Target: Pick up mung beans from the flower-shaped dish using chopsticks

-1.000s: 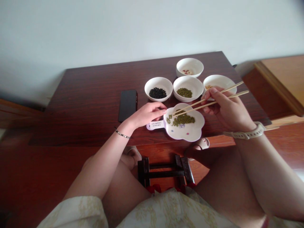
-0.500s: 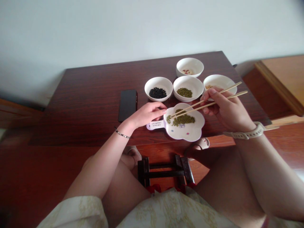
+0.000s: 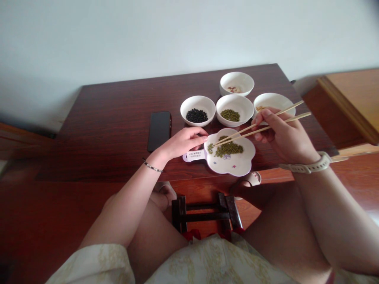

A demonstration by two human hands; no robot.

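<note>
My right hand (image 3: 278, 128) grips a pair of wooden chopsticks (image 3: 247, 132). Their tips rest among green mung beans (image 3: 229, 148) on a white flower-shaped plate (image 3: 237, 167) with a purple rim and a labelled handle to the left. A small cluster of beans lies apart, left of the main pile. My left hand (image 3: 188, 138) holds the plate's left edge, thumb at the rim and other fingers partly hidden. Just behind the plate stands a white bowl (image 3: 235, 120) with more mung beans. Whether a bean is between the chopstick tips is too small to tell.
A bowl of black beans (image 3: 197, 115) stands left of the mung bean bowl. Behind is a bowl with reddish pieces (image 3: 236, 81); the right-hand bowl (image 3: 275, 101), with yellowish pieces, is partly covered by my right hand. A black phone (image 3: 159, 131) lies on the dark table (image 3: 115, 118).
The chopsticks and my right hand have shifted very slightly to the right. My left hand, the plate and the bowls stay where they were.
</note>
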